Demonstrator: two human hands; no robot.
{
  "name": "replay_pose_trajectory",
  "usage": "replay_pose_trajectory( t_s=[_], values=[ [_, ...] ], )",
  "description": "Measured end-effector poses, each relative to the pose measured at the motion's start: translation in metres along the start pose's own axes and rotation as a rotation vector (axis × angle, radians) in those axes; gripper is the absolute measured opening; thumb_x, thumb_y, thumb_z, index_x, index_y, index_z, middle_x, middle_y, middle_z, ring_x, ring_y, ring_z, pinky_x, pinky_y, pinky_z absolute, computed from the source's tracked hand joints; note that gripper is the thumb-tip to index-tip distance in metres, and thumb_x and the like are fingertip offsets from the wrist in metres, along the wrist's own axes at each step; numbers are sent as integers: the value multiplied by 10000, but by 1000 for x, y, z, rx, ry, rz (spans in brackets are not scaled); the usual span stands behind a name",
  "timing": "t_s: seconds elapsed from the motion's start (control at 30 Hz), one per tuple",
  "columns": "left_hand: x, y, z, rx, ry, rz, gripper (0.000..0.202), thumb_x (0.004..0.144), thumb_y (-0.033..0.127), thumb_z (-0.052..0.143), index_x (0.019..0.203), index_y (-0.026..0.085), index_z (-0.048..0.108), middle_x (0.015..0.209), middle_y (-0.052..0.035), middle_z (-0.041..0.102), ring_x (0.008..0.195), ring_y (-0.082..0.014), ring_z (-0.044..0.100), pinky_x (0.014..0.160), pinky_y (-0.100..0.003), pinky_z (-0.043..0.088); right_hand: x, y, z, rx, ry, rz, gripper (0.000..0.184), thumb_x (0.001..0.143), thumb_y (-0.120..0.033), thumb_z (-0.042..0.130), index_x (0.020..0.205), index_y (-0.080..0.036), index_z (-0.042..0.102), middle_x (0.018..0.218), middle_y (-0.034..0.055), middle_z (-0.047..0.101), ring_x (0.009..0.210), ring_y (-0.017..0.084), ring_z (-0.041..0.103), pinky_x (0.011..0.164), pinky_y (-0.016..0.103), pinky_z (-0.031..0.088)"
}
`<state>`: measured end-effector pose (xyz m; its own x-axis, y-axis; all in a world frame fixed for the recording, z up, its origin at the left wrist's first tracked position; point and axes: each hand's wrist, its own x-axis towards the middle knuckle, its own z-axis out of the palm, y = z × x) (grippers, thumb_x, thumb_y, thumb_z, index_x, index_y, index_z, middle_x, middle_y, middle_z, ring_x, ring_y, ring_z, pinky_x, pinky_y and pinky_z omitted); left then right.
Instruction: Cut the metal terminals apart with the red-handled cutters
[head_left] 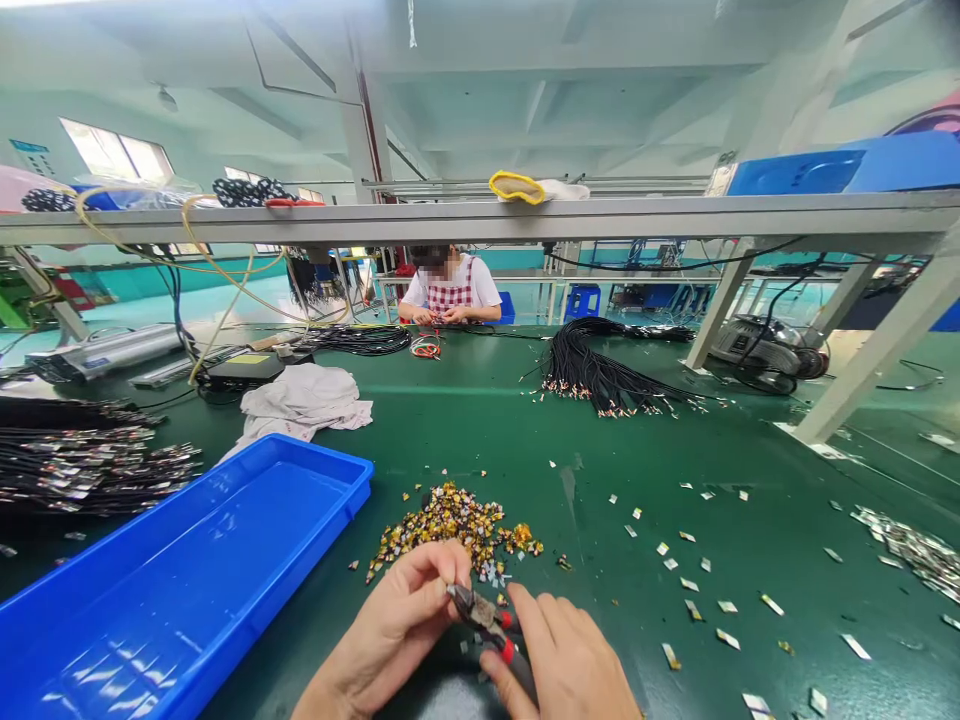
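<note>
My right hand (pixel 570 660) is closed round a small pair of pliers (pixel 487 620) with red handles, low in the view. The plier jaws point left toward my left hand (pixel 401 620), whose fingertips are pinched together at the jaw tips on something too small to make out. Just beyond both hands lies a heap of small gold and silver metal pieces (pixel 450 525) on the green table (pixel 525 440).
A blue plastic tray (pixel 187 580) sits at the left. Scattered silver bits (pixel 697 585) lie to the right. Black cable bundles (pixel 607 375) and a white cloth (pixel 300 400) lie farther back. Another person (pixel 450 290) works across the table under a metal shelf (pixel 480 220).
</note>
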<state>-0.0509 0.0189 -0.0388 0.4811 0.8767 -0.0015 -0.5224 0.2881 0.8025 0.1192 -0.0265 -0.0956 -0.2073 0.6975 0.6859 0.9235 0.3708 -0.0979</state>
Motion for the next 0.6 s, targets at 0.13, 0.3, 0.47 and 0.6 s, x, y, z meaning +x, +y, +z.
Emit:
replay_pose_trajectory(
  t_s=[0.13,0.3,0.47,0.6],
  values=[
    [-2,-2,-3,22,7,-4,158,698,263,775,671,179,643,730,14,522,633,-99,427,620,-231,375,1,1,-1,-39,44,-33,560,984,-507,159,1047,-128,566,658,42,596,553,185,584,528,292,401],
    [-1,-3,-1,35,54,17,189,690,279,782,670,171,628,727,13,514,632,-98,413,603,-220,347,0,2,-2,-48,21,-37,527,971,-523,266,1053,-129,605,661,63,615,564,188,586,539,279,420],
    [0,-2,3,40,66,23,192,692,274,780,658,168,624,714,17,518,617,-95,415,601,-220,342,-5,1,2,38,-84,14,506,951,-541,339,1040,-129,619,701,89,661,585,214,629,558,291,449],
    [-1,-1,4,51,52,12,175,710,237,763,638,167,619,671,24,517,582,-88,400,590,-220,332,-3,0,4,264,-358,68,302,889,-446,527,946,-173,641,750,50,707,602,204,667,544,251,434]
  ],
)
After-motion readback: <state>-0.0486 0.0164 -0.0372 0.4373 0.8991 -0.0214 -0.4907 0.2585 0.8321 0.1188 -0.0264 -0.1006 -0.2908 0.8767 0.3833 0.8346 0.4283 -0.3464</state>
